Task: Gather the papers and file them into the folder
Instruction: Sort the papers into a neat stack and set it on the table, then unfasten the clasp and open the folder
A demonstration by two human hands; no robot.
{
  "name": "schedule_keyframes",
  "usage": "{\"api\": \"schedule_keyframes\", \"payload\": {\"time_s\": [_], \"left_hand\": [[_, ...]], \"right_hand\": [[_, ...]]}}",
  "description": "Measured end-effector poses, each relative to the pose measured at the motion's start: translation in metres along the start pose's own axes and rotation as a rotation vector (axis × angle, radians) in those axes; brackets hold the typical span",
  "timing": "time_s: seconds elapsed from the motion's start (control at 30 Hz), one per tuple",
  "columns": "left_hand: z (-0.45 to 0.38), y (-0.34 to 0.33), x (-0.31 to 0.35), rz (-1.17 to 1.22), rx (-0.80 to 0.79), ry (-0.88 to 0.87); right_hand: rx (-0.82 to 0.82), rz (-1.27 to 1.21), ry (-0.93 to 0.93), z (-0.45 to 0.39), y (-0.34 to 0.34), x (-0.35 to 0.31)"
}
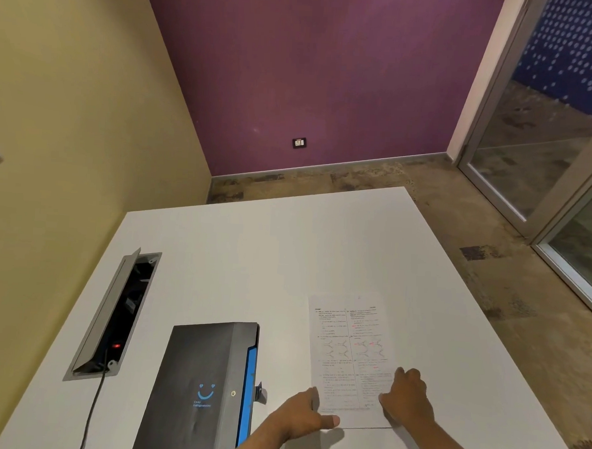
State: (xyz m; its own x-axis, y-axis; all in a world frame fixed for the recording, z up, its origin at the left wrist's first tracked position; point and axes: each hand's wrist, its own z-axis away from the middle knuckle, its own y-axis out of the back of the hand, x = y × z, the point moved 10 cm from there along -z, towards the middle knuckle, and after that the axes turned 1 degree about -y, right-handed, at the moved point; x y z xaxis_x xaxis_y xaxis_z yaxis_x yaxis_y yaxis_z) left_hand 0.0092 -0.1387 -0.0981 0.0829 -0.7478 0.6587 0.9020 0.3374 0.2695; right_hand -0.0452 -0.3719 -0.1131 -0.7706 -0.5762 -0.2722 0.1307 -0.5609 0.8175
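A stack of printed papers [348,343] lies on the white table [252,249], right of centre, with text and diagrams facing up. My left hand [303,413] holds the stack's near left corner, thumb on top. My right hand [407,396] grips the near right edge, fingers curled on the sheet. The near edge of the stack is lifted slightly off the table. A dark grey folder [200,387] with a blue smiley logo and blue inner edge lies closed to the left of the papers.
An open cable box [115,314] is sunk into the table at the left, with a black cord running toward me. Yellow wall at left, purple wall ahead, glass door at right. The table's right edge drops to the floor.
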Motion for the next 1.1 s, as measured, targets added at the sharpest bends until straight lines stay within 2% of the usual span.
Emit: {"api": "schedule_keyframes", "payload": {"time_s": [0.1, 0.2, 0.27, 0.33, 0.5, 0.7, 0.83, 1.1], "left_hand": [[0.001, 0.003, -0.002, -0.038, 0.038, 0.002], [0.005, 0.026, -0.004, -0.142, 0.240, -0.001], [0.015, 0.046, 0.003, -0.174, 0.402, -0.048], [0.028, 0.065, 0.014, -0.265, 0.549, -0.111], [0.065, 0.102, 0.041, -0.386, 0.806, -0.281], [0.111, 0.147, 0.048, -0.370, 1.049, -0.375], [0.126, 0.167, 0.028, -0.344, 1.084, -0.301], [0.122, 0.193, -0.064, -0.246, 0.978, -0.073]], "right_hand": [[0.015, -0.009, -0.004, 0.003, 0.001, 0.001], [0.123, 0.055, 0.020, 0.008, 0.014, -0.004], [0.172, 0.028, 0.091, 0.012, 0.021, -0.016], [0.180, -0.099, 0.171, 0.015, 0.027, -0.034], [0.222, -0.414, 0.397, 0.036, 0.046, -0.096], [0.161, -0.389, 0.602, 0.066, 0.037, -0.179], [0.072, -0.330, 0.702, 0.082, 0.014, -0.222], [-0.233, -0.037, 0.788, 0.089, -0.064, -0.263]]}}
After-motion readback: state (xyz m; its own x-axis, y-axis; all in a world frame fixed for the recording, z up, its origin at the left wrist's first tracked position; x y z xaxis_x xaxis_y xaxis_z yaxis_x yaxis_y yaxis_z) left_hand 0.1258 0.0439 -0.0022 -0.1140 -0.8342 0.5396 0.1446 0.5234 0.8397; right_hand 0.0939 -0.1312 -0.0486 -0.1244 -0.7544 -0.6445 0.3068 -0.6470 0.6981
